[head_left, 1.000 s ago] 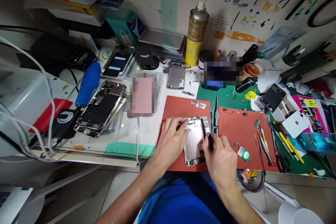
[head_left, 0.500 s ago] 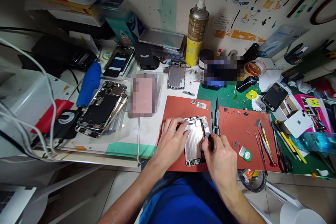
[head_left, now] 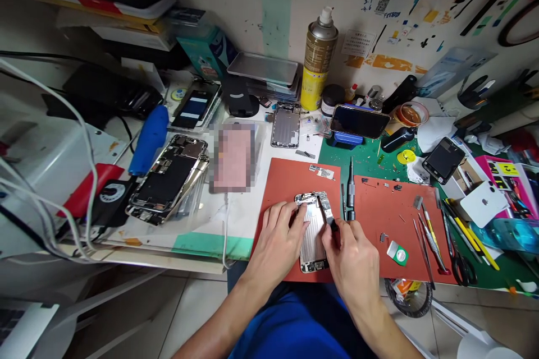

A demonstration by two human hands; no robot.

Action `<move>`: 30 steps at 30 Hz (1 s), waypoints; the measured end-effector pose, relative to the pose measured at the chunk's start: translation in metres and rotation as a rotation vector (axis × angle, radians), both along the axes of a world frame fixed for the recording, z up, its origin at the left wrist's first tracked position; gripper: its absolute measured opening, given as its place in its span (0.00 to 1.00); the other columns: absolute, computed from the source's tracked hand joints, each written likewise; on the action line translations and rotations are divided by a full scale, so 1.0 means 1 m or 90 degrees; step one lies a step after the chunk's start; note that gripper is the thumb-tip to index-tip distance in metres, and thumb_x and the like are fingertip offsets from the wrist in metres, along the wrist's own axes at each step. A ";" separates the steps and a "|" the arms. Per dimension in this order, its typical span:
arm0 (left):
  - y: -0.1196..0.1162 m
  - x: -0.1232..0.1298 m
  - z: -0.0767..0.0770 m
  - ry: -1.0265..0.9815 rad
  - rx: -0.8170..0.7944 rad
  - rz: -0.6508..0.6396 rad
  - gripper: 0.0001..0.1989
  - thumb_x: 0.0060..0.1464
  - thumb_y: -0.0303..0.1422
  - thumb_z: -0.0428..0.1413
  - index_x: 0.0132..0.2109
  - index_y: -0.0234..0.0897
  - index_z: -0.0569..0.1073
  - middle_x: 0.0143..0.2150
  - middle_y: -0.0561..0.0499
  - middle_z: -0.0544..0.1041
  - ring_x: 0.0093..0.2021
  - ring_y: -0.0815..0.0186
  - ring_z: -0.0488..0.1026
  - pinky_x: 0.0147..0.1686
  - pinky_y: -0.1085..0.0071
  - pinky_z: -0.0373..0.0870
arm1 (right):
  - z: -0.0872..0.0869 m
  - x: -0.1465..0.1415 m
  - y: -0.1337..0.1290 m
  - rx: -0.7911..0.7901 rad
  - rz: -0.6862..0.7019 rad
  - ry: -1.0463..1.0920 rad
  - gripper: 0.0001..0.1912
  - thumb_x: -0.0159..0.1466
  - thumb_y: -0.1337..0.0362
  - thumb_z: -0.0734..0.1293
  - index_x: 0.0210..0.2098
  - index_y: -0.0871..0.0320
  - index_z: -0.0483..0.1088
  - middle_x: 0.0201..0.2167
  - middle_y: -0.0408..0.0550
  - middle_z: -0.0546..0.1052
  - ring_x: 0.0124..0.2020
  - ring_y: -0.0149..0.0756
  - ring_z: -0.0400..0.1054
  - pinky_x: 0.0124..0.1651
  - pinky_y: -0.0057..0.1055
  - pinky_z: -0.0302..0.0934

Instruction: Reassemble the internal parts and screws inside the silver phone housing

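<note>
Left hand (head_left: 275,239) holds phone frame (head_left: 312,231); right hand (head_left: 352,249) pinches black piece (head_left: 334,225), less visible than before.

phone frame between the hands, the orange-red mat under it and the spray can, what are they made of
Phone frame: probably metal, silvery satin, judging by its streaked sheen. Orange-red mat: perhaps silicone or rubber, matt, even-coloured without glare; the look leaves it open. Spray can: likely printed metal, given its grey, shiny shoulder.
</note>
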State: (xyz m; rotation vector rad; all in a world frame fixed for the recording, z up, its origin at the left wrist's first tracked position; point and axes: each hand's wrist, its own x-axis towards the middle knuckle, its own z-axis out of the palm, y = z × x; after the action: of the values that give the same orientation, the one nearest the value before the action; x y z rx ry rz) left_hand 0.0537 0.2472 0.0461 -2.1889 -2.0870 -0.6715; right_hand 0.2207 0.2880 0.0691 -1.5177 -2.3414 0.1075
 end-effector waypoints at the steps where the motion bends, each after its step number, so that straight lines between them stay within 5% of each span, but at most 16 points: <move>1: 0.000 0.000 0.000 0.002 0.000 -0.001 0.19 0.69 0.28 0.58 0.64 0.30 0.73 0.53 0.37 0.76 0.55 0.48 0.70 0.53 0.52 0.73 | 0.000 -0.001 0.000 -0.001 0.004 0.001 0.21 0.80 0.59 0.56 0.43 0.63 0.78 0.34 0.52 0.78 0.24 0.37 0.73 0.24 0.33 0.54; 23: -0.001 -0.001 -0.002 -0.016 -0.008 -0.013 0.21 0.70 0.29 0.57 0.66 0.32 0.71 0.63 0.37 0.77 0.62 0.46 0.71 0.59 0.48 0.72 | 0.003 -0.006 -0.005 -0.061 0.001 0.010 0.24 0.79 0.59 0.56 0.41 0.63 0.80 0.31 0.53 0.78 0.24 0.39 0.75 0.26 0.32 0.60; 30: -0.001 -0.002 -0.004 -0.020 -0.025 -0.021 0.23 0.69 0.29 0.57 0.68 0.31 0.69 0.65 0.36 0.77 0.62 0.44 0.70 0.59 0.46 0.71 | 0.007 0.008 0.000 -0.167 -0.001 0.128 0.19 0.78 0.60 0.60 0.46 0.61 0.81 0.36 0.52 0.82 0.31 0.40 0.78 0.35 0.34 0.67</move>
State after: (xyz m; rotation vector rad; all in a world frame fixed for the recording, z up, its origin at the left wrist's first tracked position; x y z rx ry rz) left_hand 0.0520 0.2462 0.0426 -2.2530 -2.1004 -0.6790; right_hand 0.2284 0.2878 0.0757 -1.5429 -2.2322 0.5602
